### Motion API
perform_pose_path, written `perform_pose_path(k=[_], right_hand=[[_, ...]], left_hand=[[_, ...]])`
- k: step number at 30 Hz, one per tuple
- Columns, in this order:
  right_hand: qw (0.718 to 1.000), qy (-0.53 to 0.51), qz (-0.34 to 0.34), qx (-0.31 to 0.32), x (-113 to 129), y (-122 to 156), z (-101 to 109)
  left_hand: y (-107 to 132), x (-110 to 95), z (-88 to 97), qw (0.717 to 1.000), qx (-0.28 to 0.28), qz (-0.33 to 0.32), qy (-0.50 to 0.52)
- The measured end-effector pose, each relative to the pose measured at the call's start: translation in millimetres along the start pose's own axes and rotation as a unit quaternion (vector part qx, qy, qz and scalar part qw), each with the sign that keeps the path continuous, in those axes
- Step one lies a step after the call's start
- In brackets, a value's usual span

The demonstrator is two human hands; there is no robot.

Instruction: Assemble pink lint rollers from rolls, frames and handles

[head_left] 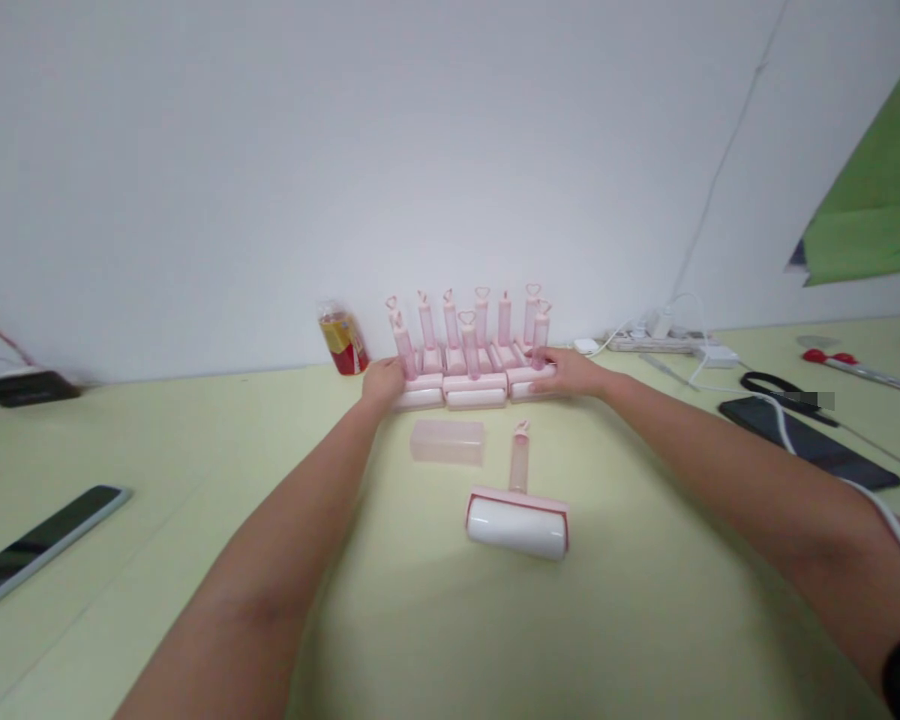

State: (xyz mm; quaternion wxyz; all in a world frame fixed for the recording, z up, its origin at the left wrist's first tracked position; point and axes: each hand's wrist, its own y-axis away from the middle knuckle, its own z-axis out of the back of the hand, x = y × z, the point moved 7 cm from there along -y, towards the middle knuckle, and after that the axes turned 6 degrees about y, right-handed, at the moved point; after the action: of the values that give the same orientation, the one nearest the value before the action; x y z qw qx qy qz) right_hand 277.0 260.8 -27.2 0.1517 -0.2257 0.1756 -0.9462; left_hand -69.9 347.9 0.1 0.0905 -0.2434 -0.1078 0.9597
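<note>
Several pink lint rollers [474,372] stand upright in rows against the white wall, handles pointing up. My left hand [383,383] presses against the left end of the front row, fingers curled at a roller's base. My right hand [570,374] rests against the right end, fingers lying on the end roller. Nearer to me, one lint roller [517,516] lies flat on the yellow-green table [195,470] with its white roll toward me. A translucent pink cover [448,441] lies just behind and left of it.
A red and yellow can [343,340] stands left of the rollers. A phone [41,543] lies at the left, a black device [26,387] far left. At the right are a power strip [664,342], cables, a dark phone [810,441], scissors [844,364] and green cloth [877,200].
</note>
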Motion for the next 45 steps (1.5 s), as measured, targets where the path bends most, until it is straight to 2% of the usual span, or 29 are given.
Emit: perform_pose_path(k=[3, 6, 8, 9, 10, 11, 12, 13, 15, 18, 22, 26, 32, 38, 42, 45], right_hand=[[0.999, 0.018, -0.004, -0.028, 4, 5, 6], [0.995, 0.035, -0.019, -0.095, 13, 20, 22], [0.983, 0.041, -0.033, -0.178, 27, 40, 39], [0.976, 0.039, -0.027, -0.212, 39, 52, 46], [0.977, 0.031, -0.001, -0.211, 54, 62, 47], [0.983, 0.020, 0.046, -0.174, 74, 71, 43], [0.988, 0.012, 0.106, -0.111, 96, 79, 34], [0.985, 0.010, 0.168, -0.045, 119, 89, 23], [0.966, 0.024, 0.249, 0.061, 153, 110, 4], [0.959, 0.049, 0.253, 0.116, 174, 130, -7], [0.972, 0.077, 0.199, 0.094, 172, 148, 0], [0.987, 0.077, 0.124, 0.065, 154, 160, 5], [0.997, 0.074, 0.030, 0.021, 121, 152, 2], [0.997, 0.079, -0.006, -0.014, 108, 148, -1], [0.997, 0.074, -0.008, -0.029, 108, 149, 0], [0.997, 0.071, -0.004, -0.040, 115, 150, 4]], left_hand=[[10, 3, 23.2, 0.996, -0.073, 0.041, 0.022], [41, 0, 49.1, 0.985, -0.164, 0.055, 0.027], [71, -11, 56.0, 0.982, -0.184, 0.022, 0.032], [87, -20, 54.6, 0.984, -0.172, -0.014, 0.037], [102, -35, 47.7, 0.987, -0.127, -0.089, 0.040], [119, -51, 38.1, 0.984, -0.072, -0.158, 0.029], [135, -65, 27.9, 0.977, -0.020, -0.211, 0.007], [148, -74, 18.7, 0.971, 0.021, -0.237, -0.020], [167, -85, 3.0, 0.961, 0.091, -0.249, -0.076], [177, -87, -4.0, 0.957, 0.121, -0.232, -0.125], [182, -75, 0.3, 0.962, 0.106, -0.213, -0.132], [187, -64, 0.2, 0.965, 0.090, -0.209, -0.127], [178, -57, -5.0, 0.972, 0.038, -0.199, -0.121], [168, -48, -5.4, 0.979, 0.002, -0.173, -0.111], [172, -55, 3.8, 0.979, -0.012, -0.181, -0.095], [187, -79, 19.1, 0.974, -0.050, -0.221, 0.021]])
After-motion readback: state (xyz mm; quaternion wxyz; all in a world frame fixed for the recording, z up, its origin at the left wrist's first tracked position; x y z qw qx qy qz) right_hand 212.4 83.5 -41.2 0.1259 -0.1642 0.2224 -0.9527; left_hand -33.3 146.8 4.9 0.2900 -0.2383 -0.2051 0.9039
